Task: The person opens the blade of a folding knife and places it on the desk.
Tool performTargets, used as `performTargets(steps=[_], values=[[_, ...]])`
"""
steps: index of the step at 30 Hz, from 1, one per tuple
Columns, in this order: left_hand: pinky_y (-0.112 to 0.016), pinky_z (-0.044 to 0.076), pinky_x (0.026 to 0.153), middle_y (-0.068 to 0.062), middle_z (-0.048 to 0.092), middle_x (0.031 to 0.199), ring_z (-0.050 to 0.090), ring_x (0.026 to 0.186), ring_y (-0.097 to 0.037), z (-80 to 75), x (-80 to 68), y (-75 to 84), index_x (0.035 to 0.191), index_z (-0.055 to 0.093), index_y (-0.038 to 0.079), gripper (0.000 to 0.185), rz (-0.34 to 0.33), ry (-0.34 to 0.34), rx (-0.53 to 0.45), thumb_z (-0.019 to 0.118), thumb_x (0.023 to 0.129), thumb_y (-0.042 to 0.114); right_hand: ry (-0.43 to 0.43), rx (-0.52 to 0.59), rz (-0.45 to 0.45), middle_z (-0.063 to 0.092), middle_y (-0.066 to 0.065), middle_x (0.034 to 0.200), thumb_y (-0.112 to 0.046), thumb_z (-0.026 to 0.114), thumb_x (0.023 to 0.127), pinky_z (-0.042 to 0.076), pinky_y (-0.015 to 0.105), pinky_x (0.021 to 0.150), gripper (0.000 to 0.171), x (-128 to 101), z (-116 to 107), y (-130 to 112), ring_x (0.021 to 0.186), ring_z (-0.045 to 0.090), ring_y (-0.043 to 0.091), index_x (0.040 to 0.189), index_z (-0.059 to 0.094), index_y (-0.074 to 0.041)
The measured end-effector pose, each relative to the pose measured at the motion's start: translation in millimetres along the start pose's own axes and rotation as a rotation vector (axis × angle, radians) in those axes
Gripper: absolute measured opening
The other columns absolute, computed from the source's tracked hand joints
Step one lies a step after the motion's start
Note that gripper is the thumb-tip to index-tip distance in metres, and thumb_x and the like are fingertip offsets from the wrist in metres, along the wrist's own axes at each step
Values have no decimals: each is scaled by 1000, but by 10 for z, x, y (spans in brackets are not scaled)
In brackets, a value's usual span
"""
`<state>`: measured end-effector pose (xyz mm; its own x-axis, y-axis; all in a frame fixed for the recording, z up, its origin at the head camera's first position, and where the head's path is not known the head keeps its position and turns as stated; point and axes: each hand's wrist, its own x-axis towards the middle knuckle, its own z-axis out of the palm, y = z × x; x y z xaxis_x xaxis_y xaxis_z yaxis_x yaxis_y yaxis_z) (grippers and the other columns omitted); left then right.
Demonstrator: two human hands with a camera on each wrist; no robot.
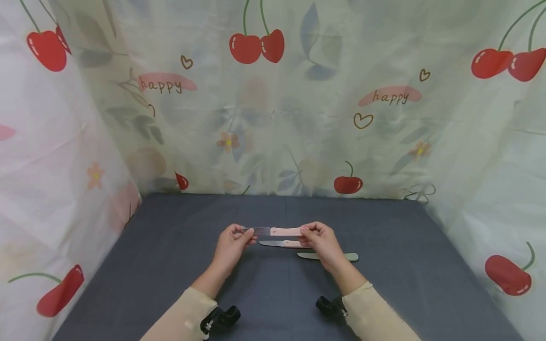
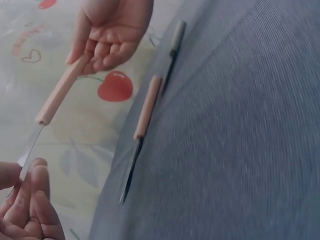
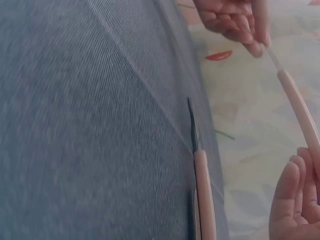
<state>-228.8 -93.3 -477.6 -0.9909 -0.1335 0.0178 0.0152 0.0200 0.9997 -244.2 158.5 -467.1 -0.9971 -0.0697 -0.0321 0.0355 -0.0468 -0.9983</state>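
1. Pink-handled knife (image 1: 275,231) is held level in the air above the bench (image 1: 170,265), between both hands.
2. Left hand (image 1: 231,244) pinches the blade tip, seemingly on the flat sides, away from the edge.
3. Right hand (image 1: 323,239) curls its fingers round the handle's end, so the knife hangs stretched between the two grips.
4. A second pink-handled knife (image 1: 283,244) lies on the bench just below, with a grey-green knife (image 1: 328,256) beside it, near the right hand.
5. No containers are in view.

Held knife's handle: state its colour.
Pale pink handle, clearest in the left wrist view.
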Motion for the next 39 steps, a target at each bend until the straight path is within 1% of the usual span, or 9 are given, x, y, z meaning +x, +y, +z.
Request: performTargets(steps=[2, 5, 8, 14, 20, 24, 28, 34, 39], values=[[-34, 58, 73, -19, 74, 87, 74, 80, -29, -30, -5, 3, 95, 54, 0, 18, 25, -24, 67, 69, 96, 10, -21, -44, 2, 70, 8, 84, -5, 62, 99, 58, 33, 75, 13, -3, -26, 0, 81, 70, 24, 104, 63, 6], [-35, 58, 75, -15, 75, 86, 74, 80, -25, -85, -21, 12, 96, 56, -1, 17, 67, -59, 173, 69, 96, 11, -51, -123, 2, 69, 7, 84, -8, 66, 97, 57, 33, 75, 15, -7, -60, 3, 81, 68, 23, 103, 67, 6], [-34, 57, 75, -10, 76, 85, 74, 82, -21, -145, -25, 11, 94, 58, 2, 16, 84, -89, 264, 70, 95, 13, -75, -196, 5, 69, 7, 85, -10, 69, 96, 56, 32, 74, 17, -13, -86, 3, 82, 68, 25, 103, 69, 5], [-31, 54, 69, -3, 72, 78, 74, 83, -18, -232, -35, -27, 89, 58, 5, 18, 89, -145, 359, 71, 94, 16, -102, -299, 35, 72, 10, 88, -13, 72, 94, 57, 38, 76, 18, -33, -114, -3, 85, 69, 28, 103, 71, 3], [-29, 48, 61, 0, 72, 78, 72, 80, -15, -281, -63, -40, 89, 59, 6, 21, 113, -145, 436, 72, 94, 21, -121, -346, 45, 73, 12, 88, -13, 72, 93, 59, 38, 74, 20, -36, -120, 25, 80, 70, 24, 103, 71, 4], [-29, 44, 58, 3, 70, 75, 65, 69, -12, -332, -76, -55, 88, 60, 9, 22, 107, -118, 518, 73, 93, 25, -140, -339, 37, 72, 16, 89, -11, 71, 93, 59, 36, 72, 21, -36, -80, 60, 77, 70, 26, 104, 70, 6], [-30, 42, 56, 4, 68, 71, 56, 61, -12, -412, -88, -68, 86, 62, 9, 22, 87, -105, 601, 73, 94, 27, -153, -340, 39, 72, 17, 86, -6, 70, 93, 59, 34, 67, 18, -39, 18, 88, 71, 69, 22, 102, 69, 9], [-31, 45, 58, 1, 70, 73, 60, 62, -12, -549, -104, -60, 88, 62, 6, 22, 17, -113, 631, 70, 95, 26, -194, -356, 48, 72, 18, 81, -3, 70, 92, 58, 32, 61, 16, -38, 204, 119, 64, 67, 17, 98, 67, 12], [-30, 44, 57, 0, 70, 70, 64, 62, -13, -630, -92, -58, 85, 59, 4, 25, -50, -115, 661, 70, 95, 24, -212, -381, 60, 72, 17, 79, -1, 71, 90, 57, 31, 58, 14, -39, 301, 162, 63, 66, 15, 96, 67, 11]])
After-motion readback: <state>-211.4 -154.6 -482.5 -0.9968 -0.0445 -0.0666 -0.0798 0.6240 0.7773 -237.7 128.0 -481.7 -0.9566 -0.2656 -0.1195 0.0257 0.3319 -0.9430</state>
